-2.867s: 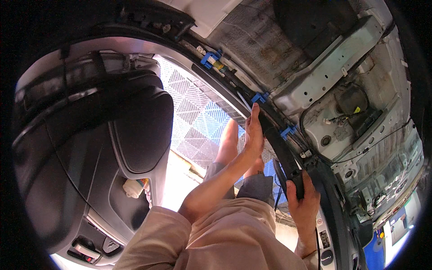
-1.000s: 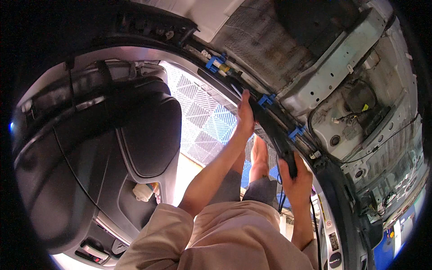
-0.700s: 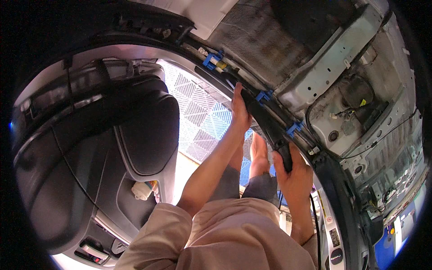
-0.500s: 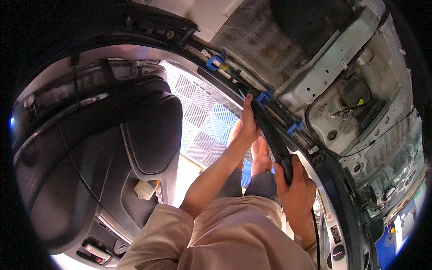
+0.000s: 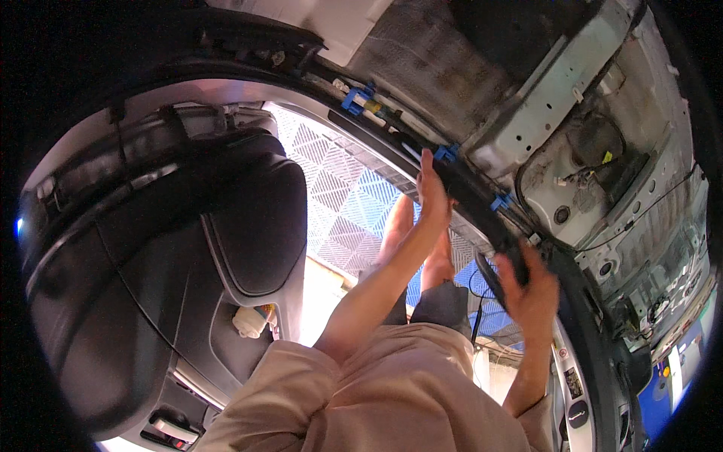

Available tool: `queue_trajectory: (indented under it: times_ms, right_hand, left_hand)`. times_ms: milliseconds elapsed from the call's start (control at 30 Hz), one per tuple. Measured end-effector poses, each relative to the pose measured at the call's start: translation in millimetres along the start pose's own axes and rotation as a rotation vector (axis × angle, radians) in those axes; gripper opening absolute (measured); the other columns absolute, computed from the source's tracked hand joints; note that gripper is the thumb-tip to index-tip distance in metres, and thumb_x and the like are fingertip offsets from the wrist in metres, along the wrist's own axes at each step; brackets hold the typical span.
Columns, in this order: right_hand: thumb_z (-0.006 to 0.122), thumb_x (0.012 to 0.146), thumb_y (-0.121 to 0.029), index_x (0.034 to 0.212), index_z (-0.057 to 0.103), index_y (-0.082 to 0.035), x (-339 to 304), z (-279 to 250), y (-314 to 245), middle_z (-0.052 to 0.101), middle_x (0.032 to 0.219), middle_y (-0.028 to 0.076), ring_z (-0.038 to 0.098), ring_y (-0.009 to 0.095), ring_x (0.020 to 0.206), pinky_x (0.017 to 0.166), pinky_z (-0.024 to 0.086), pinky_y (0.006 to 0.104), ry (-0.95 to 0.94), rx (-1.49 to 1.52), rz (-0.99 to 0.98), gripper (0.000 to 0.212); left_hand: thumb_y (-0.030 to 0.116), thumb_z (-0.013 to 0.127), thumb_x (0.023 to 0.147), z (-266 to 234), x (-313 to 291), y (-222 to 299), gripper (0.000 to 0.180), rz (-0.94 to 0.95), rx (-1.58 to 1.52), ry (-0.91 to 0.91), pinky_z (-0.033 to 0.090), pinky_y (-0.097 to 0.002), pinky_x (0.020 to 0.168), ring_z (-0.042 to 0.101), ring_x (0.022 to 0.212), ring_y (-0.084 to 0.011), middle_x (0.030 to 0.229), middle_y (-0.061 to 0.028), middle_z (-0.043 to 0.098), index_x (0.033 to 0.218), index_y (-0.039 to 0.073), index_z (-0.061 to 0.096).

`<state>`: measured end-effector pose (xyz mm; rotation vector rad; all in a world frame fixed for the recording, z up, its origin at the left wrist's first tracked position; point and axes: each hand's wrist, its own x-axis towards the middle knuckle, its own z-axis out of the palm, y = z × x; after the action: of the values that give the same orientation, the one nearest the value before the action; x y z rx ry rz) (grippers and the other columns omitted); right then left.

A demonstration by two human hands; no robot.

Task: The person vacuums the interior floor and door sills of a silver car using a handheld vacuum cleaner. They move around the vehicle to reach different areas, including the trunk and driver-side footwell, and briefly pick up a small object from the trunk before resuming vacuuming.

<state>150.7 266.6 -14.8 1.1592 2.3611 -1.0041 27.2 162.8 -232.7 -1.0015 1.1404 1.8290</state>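
Black plastic, long and narrow, is what I have in both hands: a sill trim strip (image 5: 471,197) lying along the bottom edge of a car's door opening. Much of it is hard to read. Its far end merges into the dark door seal (image 5: 226,71), so I cannot tell where the strip stops, and its near end is buried under my right hand (image 5: 531,290). The underside and whatever fastens it are out of sight.

Its long axis runs diagonally, from the upper middle of the view down toward the lower right, following the sill. It looks matte, slightly curved by the lens, and sits just beside three blue clips (image 5: 355,98) spaced along the bare grey metal floor (image 5: 527,128).

My right hand is wrapped round the near end, fingers curled over the top. My left hand (image 5: 431,192) lies flat-fingered against the strip farther up, fingertips pointing along it; whether the thumb closes underneath I cannot tell.

Below the strip, my bare legs (image 5: 422,248) show through the opening over a blue and white tiled floor (image 5: 339,196). A black seat (image 5: 248,218) fills the left side.
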Motion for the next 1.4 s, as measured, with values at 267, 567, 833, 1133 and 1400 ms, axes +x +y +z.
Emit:
queue_trajectory:
  times_ms: [267,567,833,1133,1400]
  right_hand:
    - [0.070,0.096,-0.046,0.104,0.072,0.000,48.6,-40.6,-7.9,0.061,0.061,0.010,0.062,0.021,0.050,0.050,0.046,0.0357,-0.129,0.267,0.314,0.047]
    - [0.069,0.097,-0.045,0.090,0.069,0.001,76.1,-34.9,12.2,0.055,0.055,0.003,0.055,0.012,0.043,0.044,0.041,0.0307,-0.200,0.409,0.312,0.047]
    - [0.070,0.095,-0.047,0.094,0.071,0.000,70.4,-54.0,-1.1,0.062,0.060,0.009,0.059,0.019,0.046,0.049,0.044,0.0346,-0.194,0.192,0.407,0.047]
    - [0.068,0.093,-0.055,0.097,0.072,0.002,102.1,-79.7,-19.6,0.066,0.065,0.019,0.066,0.040,0.061,0.059,0.051,0.0454,-0.261,0.107,0.180,0.058]
    - [0.072,0.091,-0.050,0.105,0.073,-0.006,98.8,-73.5,-48.0,0.068,0.071,0.018,0.069,0.037,0.064,0.058,0.051,0.0464,-0.081,-0.174,-0.155,0.047]
  left_hand:
    - [0.070,0.055,0.094,40.0,7.1,0.2,0.064,-0.025,0.218,0.205,0.045,-0.0355,0.046,0.060,0.064,-0.0192,0.081,-0.0037,0.058,0.108,0.008,0.058]
    - [0.072,0.054,0.093,54.8,16.6,7.6,0.069,0.025,0.272,0.382,0.046,-0.0399,0.052,0.057,0.073,-0.0219,0.092,-0.0083,0.059,0.111,0.005,0.057]
    - [0.075,0.052,0.092,53.2,11.3,1.1,0.072,-0.130,0.264,0.353,0.048,-0.0411,0.049,0.063,0.074,-0.0232,0.093,-0.0084,0.064,0.112,0.006,0.061]
    - [0.067,0.046,0.099,79.5,-6.9,17.9,0.059,-0.115,0.140,0.263,0.044,-0.0337,0.047,0.062,0.068,-0.0202,0.092,-0.0045,0.066,0.117,0.012,0.057]
    - [0.057,0.048,0.100,57.4,16.1,30.5,0.043,-0.052,-0.342,-0.010,0.042,-0.0328,0.046,0.059,0.062,-0.0211,0.078,-0.0045,0.065,0.097,0.015,0.060]
